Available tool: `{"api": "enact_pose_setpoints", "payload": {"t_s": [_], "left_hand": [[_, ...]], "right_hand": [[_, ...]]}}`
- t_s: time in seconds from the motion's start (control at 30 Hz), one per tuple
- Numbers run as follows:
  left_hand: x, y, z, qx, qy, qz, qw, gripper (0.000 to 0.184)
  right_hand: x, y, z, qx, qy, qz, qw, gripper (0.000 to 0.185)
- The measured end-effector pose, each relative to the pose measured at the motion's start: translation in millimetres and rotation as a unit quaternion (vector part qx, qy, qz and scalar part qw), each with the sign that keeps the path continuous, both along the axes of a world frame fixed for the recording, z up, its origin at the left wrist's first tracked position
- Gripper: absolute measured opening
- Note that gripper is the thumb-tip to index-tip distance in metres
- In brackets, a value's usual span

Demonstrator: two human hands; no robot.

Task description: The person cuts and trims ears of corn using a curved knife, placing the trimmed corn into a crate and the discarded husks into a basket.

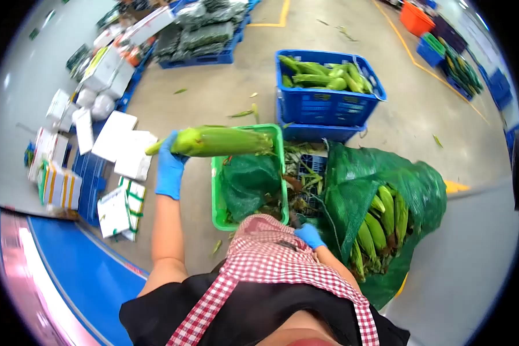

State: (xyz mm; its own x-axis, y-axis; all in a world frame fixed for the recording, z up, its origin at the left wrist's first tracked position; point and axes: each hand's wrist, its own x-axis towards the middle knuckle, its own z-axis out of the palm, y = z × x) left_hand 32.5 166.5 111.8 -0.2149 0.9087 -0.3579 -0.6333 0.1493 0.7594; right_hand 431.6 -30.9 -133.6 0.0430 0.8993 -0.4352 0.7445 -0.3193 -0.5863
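Gripped at its stem end in my left hand (170, 164), gloved in blue, is an ear of corn (225, 142) in its green husk. The corn lies level above a green crate (217, 202), which has dark green netting (248, 183) and husk scraps inside. My right hand (309, 235), in a blue glove too, is curled low beside the checked apron (271, 254). A dark shape shows by its fingers, too unclear to name. Right of that hand, a green mesh sack (380, 167) lies open with several husked ears of corn (378, 230) in it.
Ahead stands a blue crate (328, 109) full of corn, stacked on another crate. Husk litter covers a dark crate (311, 184) between the green crate and sack. White foam boxes (115, 135) and blue pallets are at left. Loose husk bits lie on the floor.
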Motion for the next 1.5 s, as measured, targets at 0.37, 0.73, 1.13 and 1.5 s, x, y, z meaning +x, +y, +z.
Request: {"api": "enact_pose_setpoints", "payload": {"t_s": [0.37, 0.73, 1.13, 1.5], "left_hand": [[91.5, 25.7, -62.9, -0.009, -0.064, -0.188, 0.98, 0.049], [101.2, 32.7, -75.9, -0.193, 0.426, -0.513, 0.72, 0.044], [256.3, 210.0, -113.5, -0.033, -0.245, -0.252, 0.935, 0.038], [493.0, -36.0, -146.7, 0.034, 0.216, -0.762, 0.61, 0.03]], "right_hand": [[9.9, 110.0, 205.6, 0.217, 0.174, -0.209, 0.937, 0.014], [-39.1, 62.6, 26.6, -0.123, -0.039, 0.076, 0.989, 0.04], [36.2, -36.0, 82.9, -0.163, 0.185, -0.333, 0.91, 0.022], [30.2, -194.9, 64.1, 0.176, 0.104, -0.661, 0.722, 0.017]]}}
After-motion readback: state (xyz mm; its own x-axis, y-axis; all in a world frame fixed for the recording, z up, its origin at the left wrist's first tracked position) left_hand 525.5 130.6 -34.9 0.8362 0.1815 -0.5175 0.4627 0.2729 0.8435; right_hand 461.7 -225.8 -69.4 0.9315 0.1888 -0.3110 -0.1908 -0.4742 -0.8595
